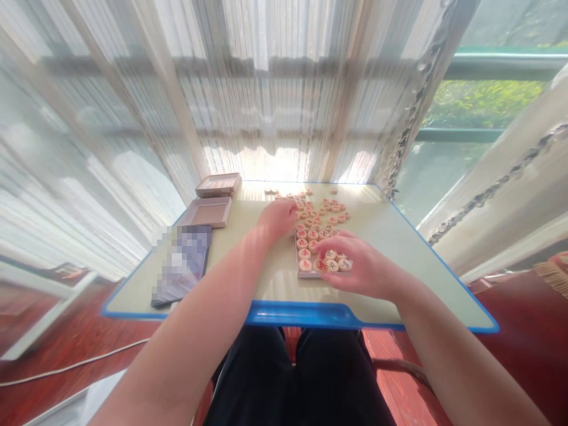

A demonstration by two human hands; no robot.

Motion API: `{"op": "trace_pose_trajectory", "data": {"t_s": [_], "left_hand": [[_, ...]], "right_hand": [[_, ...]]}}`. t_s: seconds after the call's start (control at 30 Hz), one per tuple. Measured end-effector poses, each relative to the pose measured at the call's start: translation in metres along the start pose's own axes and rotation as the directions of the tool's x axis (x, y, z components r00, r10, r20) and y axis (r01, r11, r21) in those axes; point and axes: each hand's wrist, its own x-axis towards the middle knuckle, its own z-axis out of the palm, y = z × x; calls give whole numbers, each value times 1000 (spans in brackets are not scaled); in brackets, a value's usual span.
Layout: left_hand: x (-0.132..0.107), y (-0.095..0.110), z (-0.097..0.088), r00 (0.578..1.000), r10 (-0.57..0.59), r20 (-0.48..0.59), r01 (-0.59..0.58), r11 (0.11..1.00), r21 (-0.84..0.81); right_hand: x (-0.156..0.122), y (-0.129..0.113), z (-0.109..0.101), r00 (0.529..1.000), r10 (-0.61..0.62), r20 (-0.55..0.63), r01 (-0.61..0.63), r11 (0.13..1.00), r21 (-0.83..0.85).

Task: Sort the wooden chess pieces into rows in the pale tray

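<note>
Round wooden chess discs with red and dark characters lie scattered over the far middle of a cream table with a blue rim. Several more discs fill a shallow tray near the front. My right hand rests over the tray's right side, fingers curled on discs at its near end. My left hand reaches to the loose pile, its fingers bent down onto discs at the pile's left edge.
Two flat box halves sit at the table's far left. A dark folded board or booklet lies at the left front. Sheer curtains hang right behind the table. My dark-trousered legs are under the front edge.
</note>
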Motion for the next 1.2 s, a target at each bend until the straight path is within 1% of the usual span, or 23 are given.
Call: {"op": "trace_pose_trajectory", "data": {"t_s": [0.1, 0.27, 0.43, 0.53, 0.67, 0.8, 1.0, 1.1, 1.2], "left_hand": [[2, -2, -1, 999, 7, -32, -7, 1000, 1], [2, 1, -1, 1000, 9, -17, -9, 1000, -12], [4, 4, -2, 1000, -9, -19, 8, 999, -44], [5, 4, -2, 1000, -11, -27, 10, 999, -52], [4, 3, -1, 1000, 4, -27, -5, 999, -47], [5, 4, -1, 999, 9, -32, -10, 999, -32], [4, 4, -2, 999, 26, -36, -27, 998, -50], [4, 4, -2, 998, 36, -49, -39, 998, -52], [5, 5, -2, 999, 29, -30, -30, 999, -46]], "right_hand": [[1, 3, 1, 999, 40, 30, -40, 999, -23], [5, 5, 1, 993, 1, 117, 8, 998, -70], [8, 2, 0, 987, 18, 158, -2, 995, -99], [8, 4, 0, 984, -3, 177, 19, 996, -89], [5, 10, 1, 985, -54, 167, 68, 995, -80], [4, 14, 4, 988, -68, 135, 82, 991, -106], [4, 11, 2, 987, -35, 160, 52, 993, -104], [5, 10, 1, 988, -1, 152, 22, 991, -134], [7, 10, 1, 986, 4, 164, 24, 985, -169]]}}
